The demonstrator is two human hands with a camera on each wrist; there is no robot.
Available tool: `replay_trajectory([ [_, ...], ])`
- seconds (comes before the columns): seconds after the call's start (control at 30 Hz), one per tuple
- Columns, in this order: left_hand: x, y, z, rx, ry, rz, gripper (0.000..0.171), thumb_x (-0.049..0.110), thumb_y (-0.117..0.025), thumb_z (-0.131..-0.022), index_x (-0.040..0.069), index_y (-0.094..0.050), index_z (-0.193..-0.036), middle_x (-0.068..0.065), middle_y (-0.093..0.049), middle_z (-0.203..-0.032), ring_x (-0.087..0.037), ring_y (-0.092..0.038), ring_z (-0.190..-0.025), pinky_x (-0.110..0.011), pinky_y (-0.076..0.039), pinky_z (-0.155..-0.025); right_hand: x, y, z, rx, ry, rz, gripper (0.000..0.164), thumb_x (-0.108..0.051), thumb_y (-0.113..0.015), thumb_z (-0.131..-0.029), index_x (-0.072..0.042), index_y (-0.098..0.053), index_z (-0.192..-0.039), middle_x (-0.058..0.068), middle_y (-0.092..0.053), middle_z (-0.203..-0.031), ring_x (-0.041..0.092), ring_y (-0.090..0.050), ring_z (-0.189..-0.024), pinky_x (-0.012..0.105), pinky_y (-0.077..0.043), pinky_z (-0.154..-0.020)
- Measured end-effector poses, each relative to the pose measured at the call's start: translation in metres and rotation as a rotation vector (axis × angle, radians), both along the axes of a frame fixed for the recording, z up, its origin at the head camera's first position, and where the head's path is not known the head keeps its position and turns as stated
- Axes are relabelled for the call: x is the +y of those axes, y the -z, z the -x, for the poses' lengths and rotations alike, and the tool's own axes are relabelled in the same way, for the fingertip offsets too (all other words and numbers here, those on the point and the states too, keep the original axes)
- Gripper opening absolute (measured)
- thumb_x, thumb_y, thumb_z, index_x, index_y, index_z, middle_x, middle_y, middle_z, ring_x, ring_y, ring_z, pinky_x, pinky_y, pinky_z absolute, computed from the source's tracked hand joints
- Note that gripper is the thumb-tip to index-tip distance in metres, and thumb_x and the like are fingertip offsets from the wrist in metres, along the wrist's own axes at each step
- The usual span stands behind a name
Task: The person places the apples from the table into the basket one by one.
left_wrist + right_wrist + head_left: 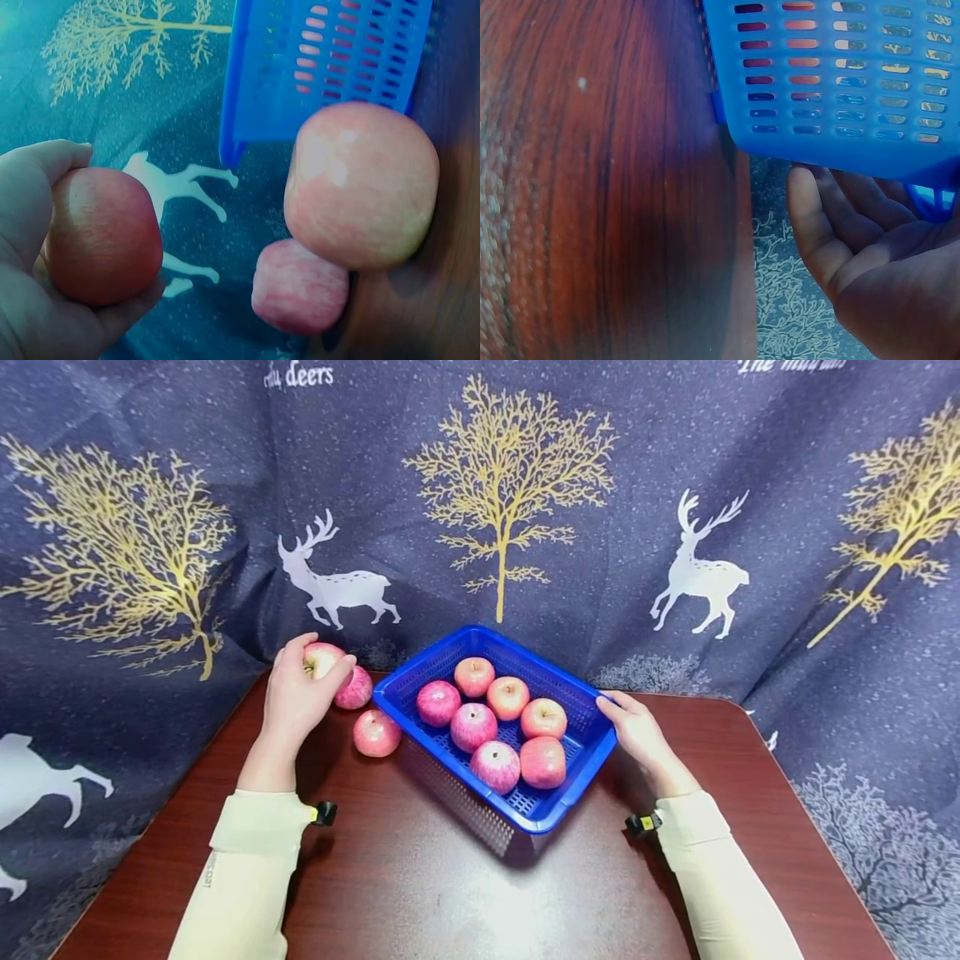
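My left hand grips a red-and-yellow apple with fingers and thumb around it, left of the basket. In the left wrist view that apple shows its reddish side. Two apples sit on the table between this hand and the basket: a darker red one partly behind the thumb, and a lighter one closer to me. The blue plastic basket stands at an angle, with several apples inside. My right hand holds its right corner, thumb at the rim and fingers outside the perforated wall.
Under everything is a dark reddish-brown wooden table, its glossy front part reflecting light. A dark blue cloth with trees and deer hangs right behind the table's back edge. Each forearm wears a pale sleeve with a small black wrist device.
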State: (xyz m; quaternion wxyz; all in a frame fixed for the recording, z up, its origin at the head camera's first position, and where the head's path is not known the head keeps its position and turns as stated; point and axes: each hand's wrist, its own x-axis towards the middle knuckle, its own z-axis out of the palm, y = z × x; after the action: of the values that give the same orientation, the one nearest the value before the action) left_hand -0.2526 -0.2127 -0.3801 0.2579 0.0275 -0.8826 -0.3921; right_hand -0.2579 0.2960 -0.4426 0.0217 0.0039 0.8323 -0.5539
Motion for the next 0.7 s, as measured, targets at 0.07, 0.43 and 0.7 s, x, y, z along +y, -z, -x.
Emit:
replay_trajectory([
  [0.07,0.004,-0.001,0.0,0.013,0.015,-0.01,0.081,0.063,-0.067,-0.082,0.015,-0.047,-0.143,-0.014,-0.049,-0.139,-0.032,-0.046,-0.123,-0.049,-0.036,-0.103,0.0,0.0,0.0,0.003,-0.005,0.01,0.054,-0.051,-0.05,-0.099,-0.011,-0.055,-0.135,0.014,-0.061,-0.126,0.027,-0.059,-0.109,0.041,-0.043,-0.096],
  [0.43,0.031,-0.006,0.001,0.03,0.094,-0.045,0.079,0.062,-0.065,-0.084,0.013,-0.046,-0.143,-0.014,-0.049,-0.137,-0.029,-0.048,-0.117,-0.047,-0.039,-0.101,-0.001,-0.001,0.001,-0.006,0.002,0.011,0.053,-0.051,-0.051,-0.099,-0.012,-0.055,-0.135,0.012,-0.061,-0.127,0.026,-0.059,-0.11,0.041,-0.042,-0.097],
  [0.7,0.054,-0.013,0.001,0.036,0.161,-0.05,0.076,0.059,-0.064,-0.087,0.01,-0.046,-0.142,-0.015,-0.049,-0.137,-0.03,-0.047,-0.121,-0.047,-0.038,-0.102,0.0,0.001,0.001,0.008,-0.014,0.047,0.051,-0.048,-0.051,-0.1,-0.01,-0.056,-0.134,0.014,-0.062,-0.125,0.025,-0.06,-0.107,0.038,-0.045,-0.093],
])
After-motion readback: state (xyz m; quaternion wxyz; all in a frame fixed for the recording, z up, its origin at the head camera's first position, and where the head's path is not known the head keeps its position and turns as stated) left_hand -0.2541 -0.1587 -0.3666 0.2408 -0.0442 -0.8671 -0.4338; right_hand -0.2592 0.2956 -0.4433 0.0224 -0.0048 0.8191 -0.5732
